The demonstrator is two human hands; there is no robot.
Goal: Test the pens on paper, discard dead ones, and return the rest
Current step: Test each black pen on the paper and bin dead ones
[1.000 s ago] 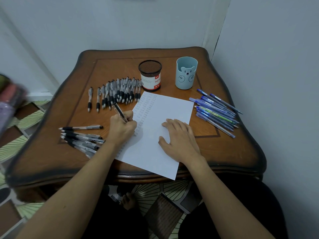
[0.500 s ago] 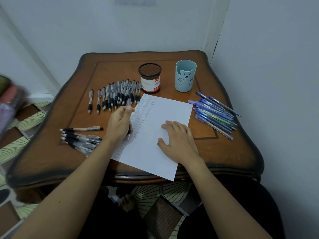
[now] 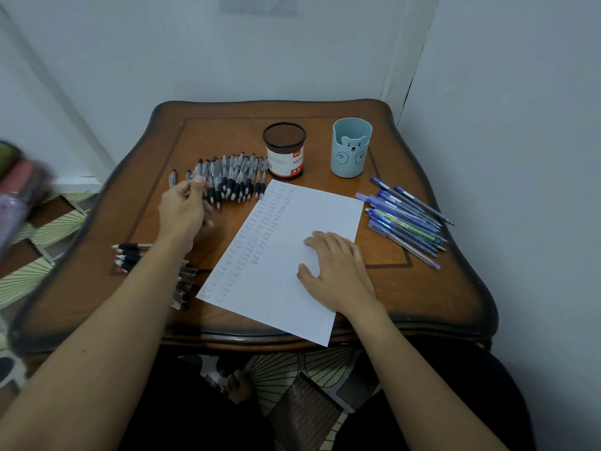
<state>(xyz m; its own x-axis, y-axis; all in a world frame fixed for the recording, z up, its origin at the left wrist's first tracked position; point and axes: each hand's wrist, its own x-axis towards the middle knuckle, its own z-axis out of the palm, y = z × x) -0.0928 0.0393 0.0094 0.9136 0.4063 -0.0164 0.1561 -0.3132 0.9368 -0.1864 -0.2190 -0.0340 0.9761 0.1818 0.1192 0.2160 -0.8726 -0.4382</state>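
Note:
A white sheet of paper (image 3: 302, 209) lies on the wooden table (image 3: 227, 131), with columns of small test scribbles down its left side. My right hand (image 3: 335, 271) rests flat on the sheet. My left hand (image 3: 182, 211) hovers at the left end of a row of black-grip pens (image 3: 234, 180), its fingers curled and pinching a black-grip pen that is mostly hidden under the palm. A second bunch of black-grip pens (image 3: 130, 252) lies at the table's left front, partly under my left forearm. Several blue pens (image 3: 403, 219) lie right of the paper.
A black mesh pen cup (image 3: 284, 151) with a red and white label and a light blue bear cup (image 3: 351, 148) stand behind the paper. Walls close in behind and to the right. A blurred object (image 3: 19, 190) sits at the left edge.
My left hand has lifted the pen off the paper and moved up and left to the row of black-grip pens. My right hand stays flat on the sheet.

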